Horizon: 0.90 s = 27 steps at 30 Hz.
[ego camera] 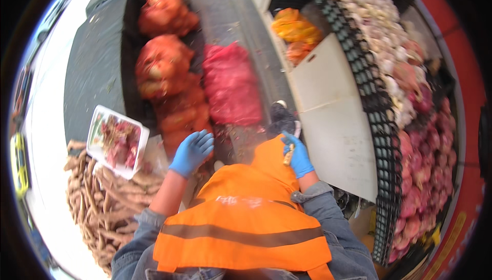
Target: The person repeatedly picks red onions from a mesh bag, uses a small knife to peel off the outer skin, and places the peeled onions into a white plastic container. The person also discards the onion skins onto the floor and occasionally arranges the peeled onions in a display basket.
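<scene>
My left hand (192,154), in a blue glove, is empty with its fingers slightly spread. It hovers near a stacked orange mesh sack (180,115), to the right of a white plastic tub (144,141) with onion skins and red bulbs (122,139) in it. In my right hand (300,156), also gloved in blue, is a small tan handle-like piece (288,154); whatever tool it belongs to cannot be made out. That hand is in front of my orange apron (238,187), beside a white panel (336,126).
Brown yam-like roots (111,203) are heaped at lower left. A pink mesh sack (232,84) lies on the dark floor (230,7), strewn with onion skins. Garlic (369,15) and red onions (423,164) fill the stall at right, behind black mesh crates (367,76).
</scene>
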Motion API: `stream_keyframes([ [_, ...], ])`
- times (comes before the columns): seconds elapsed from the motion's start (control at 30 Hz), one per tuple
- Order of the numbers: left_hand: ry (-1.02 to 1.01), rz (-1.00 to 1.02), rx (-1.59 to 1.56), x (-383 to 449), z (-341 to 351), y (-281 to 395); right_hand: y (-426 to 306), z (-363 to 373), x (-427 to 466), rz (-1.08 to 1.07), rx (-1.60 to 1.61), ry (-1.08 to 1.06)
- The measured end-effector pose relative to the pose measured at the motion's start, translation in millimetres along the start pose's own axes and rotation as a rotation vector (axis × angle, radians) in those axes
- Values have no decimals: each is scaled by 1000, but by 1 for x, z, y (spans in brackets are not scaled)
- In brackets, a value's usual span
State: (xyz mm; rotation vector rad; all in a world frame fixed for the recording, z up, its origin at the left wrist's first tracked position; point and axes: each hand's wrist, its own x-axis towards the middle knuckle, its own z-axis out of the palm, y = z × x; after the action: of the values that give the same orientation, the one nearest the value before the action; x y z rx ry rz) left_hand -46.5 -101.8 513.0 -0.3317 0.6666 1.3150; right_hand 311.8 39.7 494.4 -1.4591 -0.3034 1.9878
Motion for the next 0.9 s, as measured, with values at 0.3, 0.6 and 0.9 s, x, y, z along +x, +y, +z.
stream_keyframes([
  [0.3, 446, -75, 128, 105, -67, -47, -23, 28, 94, 99, -75, -103],
  [0.6, 333, 32, 1182, 345, -249, -144, -20, 58, 156, 169, -141, -25],
  [0.9, 524, 193, 1554, 533, -281, -207, -50, 14, 134, 335, 40, 64],
])
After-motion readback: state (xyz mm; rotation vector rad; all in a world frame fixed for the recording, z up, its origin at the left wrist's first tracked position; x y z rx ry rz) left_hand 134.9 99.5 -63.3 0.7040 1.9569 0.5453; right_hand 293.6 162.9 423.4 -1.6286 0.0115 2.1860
